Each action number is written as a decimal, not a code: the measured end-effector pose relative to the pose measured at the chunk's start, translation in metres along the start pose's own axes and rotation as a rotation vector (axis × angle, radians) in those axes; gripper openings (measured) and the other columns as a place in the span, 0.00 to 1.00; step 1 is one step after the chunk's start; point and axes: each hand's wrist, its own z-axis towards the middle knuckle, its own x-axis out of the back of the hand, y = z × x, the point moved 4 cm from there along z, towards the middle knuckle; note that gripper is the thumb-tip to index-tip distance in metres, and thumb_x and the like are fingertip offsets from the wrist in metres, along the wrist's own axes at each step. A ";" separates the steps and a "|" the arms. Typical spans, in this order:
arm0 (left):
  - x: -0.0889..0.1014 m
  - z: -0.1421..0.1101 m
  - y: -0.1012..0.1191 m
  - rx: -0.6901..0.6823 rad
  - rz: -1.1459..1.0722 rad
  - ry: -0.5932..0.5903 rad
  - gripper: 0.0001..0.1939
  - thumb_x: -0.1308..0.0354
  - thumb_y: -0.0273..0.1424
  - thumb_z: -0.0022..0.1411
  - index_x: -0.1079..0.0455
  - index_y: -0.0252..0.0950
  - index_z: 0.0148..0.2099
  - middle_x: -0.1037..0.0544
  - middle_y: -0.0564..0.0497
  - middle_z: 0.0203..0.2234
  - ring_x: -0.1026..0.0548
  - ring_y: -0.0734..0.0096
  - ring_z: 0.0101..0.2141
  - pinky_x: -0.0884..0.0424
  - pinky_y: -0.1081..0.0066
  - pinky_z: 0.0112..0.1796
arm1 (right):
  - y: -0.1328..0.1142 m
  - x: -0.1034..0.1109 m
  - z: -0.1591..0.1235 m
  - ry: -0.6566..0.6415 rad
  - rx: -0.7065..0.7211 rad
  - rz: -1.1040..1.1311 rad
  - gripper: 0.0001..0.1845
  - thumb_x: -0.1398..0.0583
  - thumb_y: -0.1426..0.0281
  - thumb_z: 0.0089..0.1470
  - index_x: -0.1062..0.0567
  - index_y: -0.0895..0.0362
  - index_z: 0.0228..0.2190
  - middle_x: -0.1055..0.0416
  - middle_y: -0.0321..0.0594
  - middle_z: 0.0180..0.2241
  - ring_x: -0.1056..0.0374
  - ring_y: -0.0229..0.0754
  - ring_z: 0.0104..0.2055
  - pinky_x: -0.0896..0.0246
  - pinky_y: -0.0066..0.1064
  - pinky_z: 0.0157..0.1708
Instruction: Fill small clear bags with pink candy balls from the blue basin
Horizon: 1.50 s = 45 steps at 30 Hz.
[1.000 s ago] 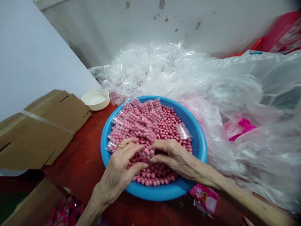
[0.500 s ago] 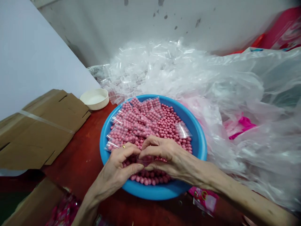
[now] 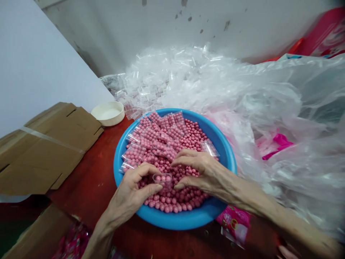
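Note:
A blue basin holds many loose pink balls. Over its left side lie several clear packets full of the same balls. My left hand pinches the left edge of a small clear pouch, its mouth held up and pink balls showing inside. Just to the right of that pouch, my right hand has its thumb and fingers apart, low over the loose balls. I see nothing between those fingers. Partly behind the right hand, a flat clear pouch rests on the balls.
Behind the basin rises a heap of clear pouches. Crumpled plastic sheeting spreads to the right. A white bowl and folded cardboard stand left on the red table. A pink printed packet lies by the basin's front.
Half a second ago my right fingers were at the pouch's mouth, covering it. They have since parted and drawn back right, and the pouch opening with balls shows. My left hand keeps its pinch.

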 end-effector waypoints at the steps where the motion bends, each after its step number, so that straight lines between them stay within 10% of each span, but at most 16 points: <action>1: 0.000 0.000 0.000 -0.001 0.003 0.004 0.07 0.41 0.27 0.56 0.28 0.37 0.39 0.24 0.52 0.34 0.27 0.68 0.36 0.32 0.70 0.36 | -0.002 -0.005 0.000 -0.018 -0.009 0.024 0.12 0.38 0.64 0.54 0.26 0.59 0.38 0.31 0.38 0.35 0.35 0.39 0.37 0.42 0.31 0.37; 12: -0.005 -0.004 0.007 -0.351 0.402 0.244 0.09 0.43 0.23 0.58 0.32 0.37 0.43 0.25 0.50 0.36 0.31 0.66 0.43 0.34 0.64 0.44 | -0.008 -0.031 0.010 -0.064 -0.007 -0.106 0.09 0.49 0.78 0.60 0.29 0.60 0.34 0.30 0.41 0.34 0.36 0.38 0.35 0.40 0.31 0.35; 21: -0.009 -0.004 0.019 -0.321 0.768 0.434 0.05 0.46 0.27 0.60 0.32 0.32 0.33 0.30 0.44 0.29 0.35 0.58 0.39 0.34 0.53 0.42 | 0.045 0.040 -0.040 0.038 0.004 -0.546 0.18 0.52 0.78 0.58 0.31 0.54 0.46 0.33 0.47 0.48 0.42 0.51 0.54 0.46 0.51 0.54; 29: -0.011 -0.003 0.017 -0.284 0.828 0.456 0.11 0.44 0.30 0.58 0.37 0.35 0.25 0.32 0.45 0.28 0.37 0.54 0.42 0.34 0.48 0.45 | 0.051 0.035 -0.056 0.064 0.090 -0.572 0.26 0.57 0.80 0.59 0.42 0.57 0.57 0.40 0.49 0.57 0.51 0.48 0.62 0.51 0.52 0.59; 45: -0.013 -0.005 0.020 -0.310 0.930 0.448 0.10 0.42 0.30 0.57 0.32 0.27 0.38 0.30 0.38 0.38 0.39 0.48 0.49 0.35 0.50 0.49 | 0.012 -0.016 -0.012 -0.216 0.149 -1.470 0.17 0.51 0.79 0.53 0.24 0.60 0.27 0.32 0.49 0.28 0.37 0.50 0.34 0.36 0.39 0.29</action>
